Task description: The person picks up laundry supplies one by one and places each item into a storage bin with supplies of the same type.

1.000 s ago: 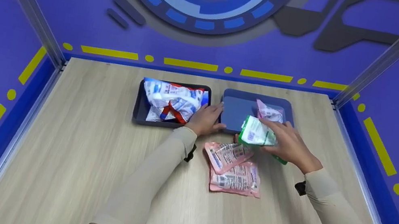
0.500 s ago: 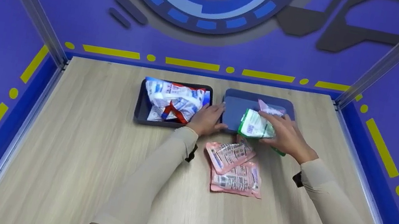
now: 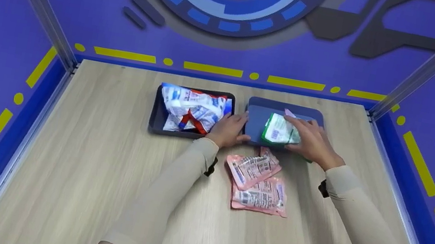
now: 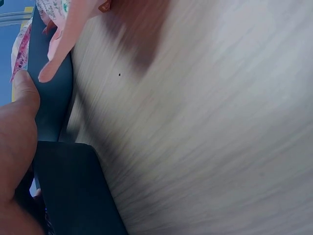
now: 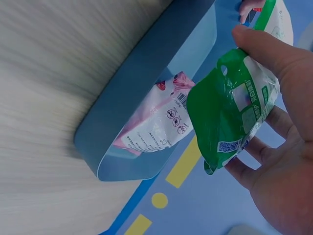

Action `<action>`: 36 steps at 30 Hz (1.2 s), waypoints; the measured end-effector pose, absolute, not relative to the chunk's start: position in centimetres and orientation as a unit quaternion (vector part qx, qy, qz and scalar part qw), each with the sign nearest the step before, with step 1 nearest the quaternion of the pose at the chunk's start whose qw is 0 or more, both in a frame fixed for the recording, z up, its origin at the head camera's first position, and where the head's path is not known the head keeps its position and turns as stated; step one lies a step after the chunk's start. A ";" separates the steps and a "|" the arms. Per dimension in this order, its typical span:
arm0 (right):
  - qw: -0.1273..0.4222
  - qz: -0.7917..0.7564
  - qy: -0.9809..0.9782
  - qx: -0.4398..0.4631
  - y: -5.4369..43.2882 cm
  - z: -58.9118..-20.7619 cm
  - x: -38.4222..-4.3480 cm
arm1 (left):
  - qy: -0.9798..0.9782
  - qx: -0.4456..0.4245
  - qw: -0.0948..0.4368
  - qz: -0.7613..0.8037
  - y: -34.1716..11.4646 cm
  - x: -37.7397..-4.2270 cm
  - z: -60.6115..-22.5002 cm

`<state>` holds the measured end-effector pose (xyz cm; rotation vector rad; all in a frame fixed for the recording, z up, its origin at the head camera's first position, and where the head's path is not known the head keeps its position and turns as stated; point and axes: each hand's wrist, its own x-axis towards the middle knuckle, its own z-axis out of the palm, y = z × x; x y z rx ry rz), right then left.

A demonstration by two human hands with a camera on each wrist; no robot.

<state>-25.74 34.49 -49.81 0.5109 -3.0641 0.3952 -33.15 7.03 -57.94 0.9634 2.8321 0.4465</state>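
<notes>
My right hand (image 3: pixel 313 144) grips a green-and-white snack bag (image 3: pixel 280 129) between thumb and fingers, over the blue-grey tray (image 3: pixel 256 111) on the right. In the right wrist view the bag (image 5: pixel 230 105) hangs tilted above the tray's opening. Inside that tray lies a pink-and-white packet (image 5: pixel 159 120), mostly covered by the hand in the head view. My left hand (image 3: pixel 228 131) rests where the two trays meet, its fingers extended along the dark tray (image 3: pixel 158 118). The left wrist view shows the left thumb (image 4: pixel 25 93) at the blue-grey tray's wall.
Crumpled white, blue and red bags (image 3: pixel 193 106) fill the dark tray. In front of the trays, pink pouches (image 3: pixel 260 196) lie overlapping on the wooden table (image 3: pixel 92 171). Purple panels (image 3: pixel 86 5) wall in the back and sides.
My right hand has carried the green-and-white bag from the blue-grey tray's front edge back over its inside. My left hand has kept its place at the trays.
</notes>
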 end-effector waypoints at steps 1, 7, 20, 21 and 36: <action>0.004 0.127 -0.979 0.160 34.5 -49.8 -25.9 | 0.935 0.317 0.060 0.147 7.1 -33.2 -58.0; -0.003 0.133 -0.979 0.152 34.3 -50.0 -26.7 | 0.935 0.318 0.061 0.145 7.1 -33.3 -58.2; 0.020 0.141 -0.973 0.180 34.1 -50.6 -28.2 | 0.935 0.320 0.056 0.144 7.1 -33.3 -58.2; 0.021 0.139 -0.973 0.180 34.1 -50.7 -28.3 | 0.934 0.322 0.054 0.144 7.1 -33.3 -58.2; 0.020 0.119 -0.977 0.174 33.5 -50.8 -29.6 | 0.936 0.315 0.059 0.144 7.2 -33.1 -58.1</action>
